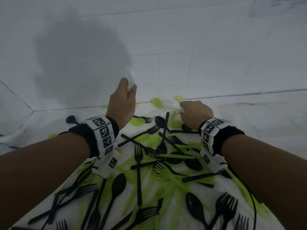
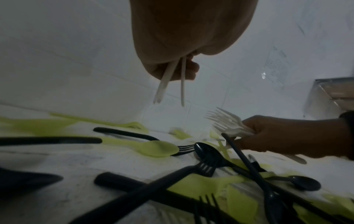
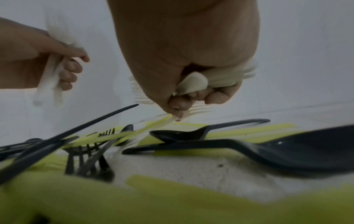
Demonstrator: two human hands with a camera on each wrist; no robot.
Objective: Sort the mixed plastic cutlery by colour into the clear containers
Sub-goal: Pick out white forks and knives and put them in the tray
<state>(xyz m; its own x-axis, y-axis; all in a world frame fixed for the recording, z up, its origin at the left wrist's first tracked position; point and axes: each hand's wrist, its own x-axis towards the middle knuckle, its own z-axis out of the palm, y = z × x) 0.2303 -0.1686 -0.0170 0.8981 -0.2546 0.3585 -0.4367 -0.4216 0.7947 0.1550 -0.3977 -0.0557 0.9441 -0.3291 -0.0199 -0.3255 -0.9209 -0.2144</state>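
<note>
1. Right now our left hand [image 1: 122, 101] is raised above the tabletop [image 1: 249, 117], its fingers [image 3: 70, 72] curled round a small bunch of white cutlery [image 2: 168, 78].
2. From the left wrist view, the white handles hang down below those fingers, apart from the pile underneath; the upper ends stick out above the fist and are blurred, so we cannot tell forks from spoons.
3. Our right hand [image 1: 196, 113] sits lower, close over the pile, with its fingers [image 3: 216, 94] wrapped tight round a bundle of white forks [image 2: 228, 122].
4. The fork tines fan out past the thumb side of that fist, pointing toward our left hand; a white spoon bowl [image 3: 193, 82] is tucked against the fingers.
5. Beneath the lowest fingers of our right hand a pale green handle [image 3: 153, 125] slants down into the pile; whether those fingers pinch it or merely touch it, we cannot tell.
6. Just below and nearer to us than both sets of fingers lies the mixed heap: black forks [image 1: 138, 165] and black spoons [image 1: 118, 183] crossed over green cutlery [image 1: 167, 185] on the white tabletop.
7. A black handle [image 1: 166, 128] leans up just beside the right fingers.
8. Beyond the fingers stands a white tiled wall [image 1: 182, 47].
</note>
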